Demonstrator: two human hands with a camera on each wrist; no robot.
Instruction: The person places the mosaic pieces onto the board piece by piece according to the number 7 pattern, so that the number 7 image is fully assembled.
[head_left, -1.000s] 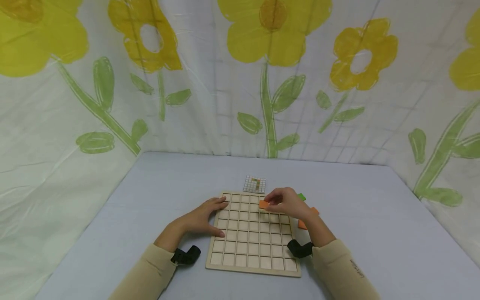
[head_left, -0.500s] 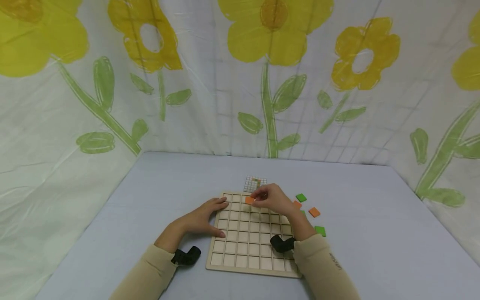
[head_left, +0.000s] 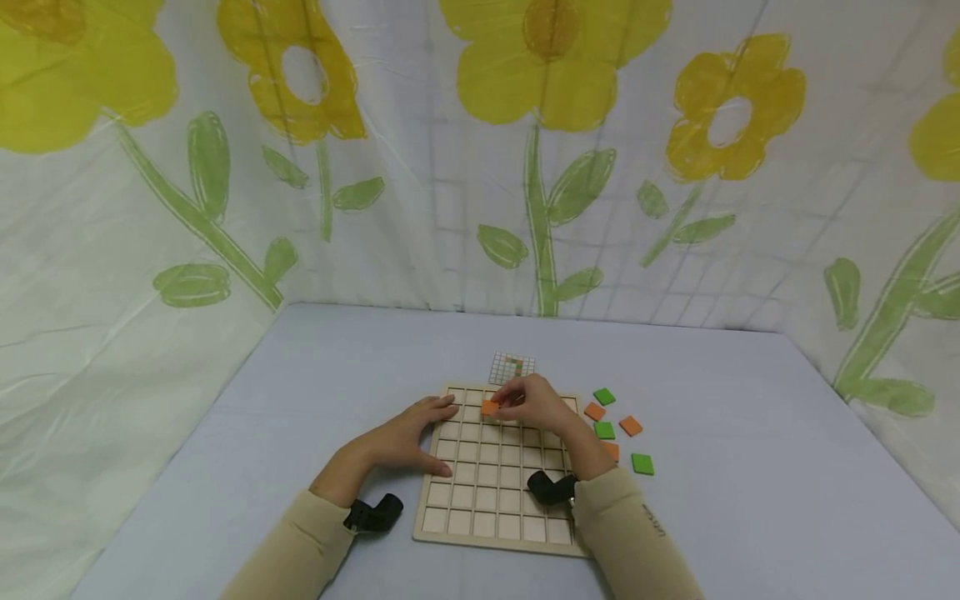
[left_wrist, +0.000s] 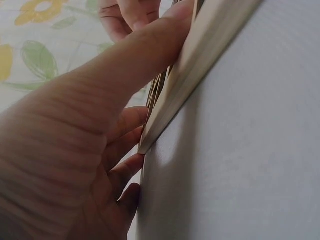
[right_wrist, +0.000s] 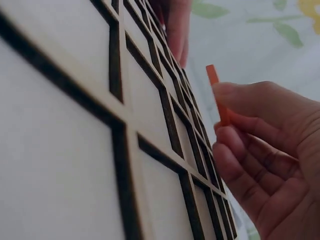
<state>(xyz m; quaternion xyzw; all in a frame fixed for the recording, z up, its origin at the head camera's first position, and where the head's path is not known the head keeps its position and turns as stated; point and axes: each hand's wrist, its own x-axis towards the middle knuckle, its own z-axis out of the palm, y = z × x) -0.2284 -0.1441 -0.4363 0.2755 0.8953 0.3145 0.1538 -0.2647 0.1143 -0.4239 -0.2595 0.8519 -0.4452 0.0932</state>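
Note:
A wooden grid board (head_left: pixel 487 475) with a raised frame and square cells lies flat on the table. My left hand (head_left: pixel 401 435) rests on its left edge, fingers spread, the thumb on the rim in the left wrist view. Between thumb and fingers my right hand (head_left: pixel 534 404) pinches a thin square orange tile (head_left: pixel 490 408). From the right wrist view, the orange tile (right_wrist: pixel 217 95) stands on edge in the pinch, apart from the board's surface. In the head view it appears over the upper cells, just left of the fingertips.
Several loose tiles lie right of the board, among them a green tile (head_left: pixel 642 464) and an orange tile (head_left: pixel 631 426). A small printed grid card (head_left: pixel 513 365) with coloured squares lies beyond the board's far edge. Behind the table (head_left: pixel 750 467) hangs a flower-patterned curtain (head_left: pixel 420 208).
My right hand has moved left over the board with the orange tile, then slightly nearer to me. The tiles at right have come into view. My left hand has stayed put.

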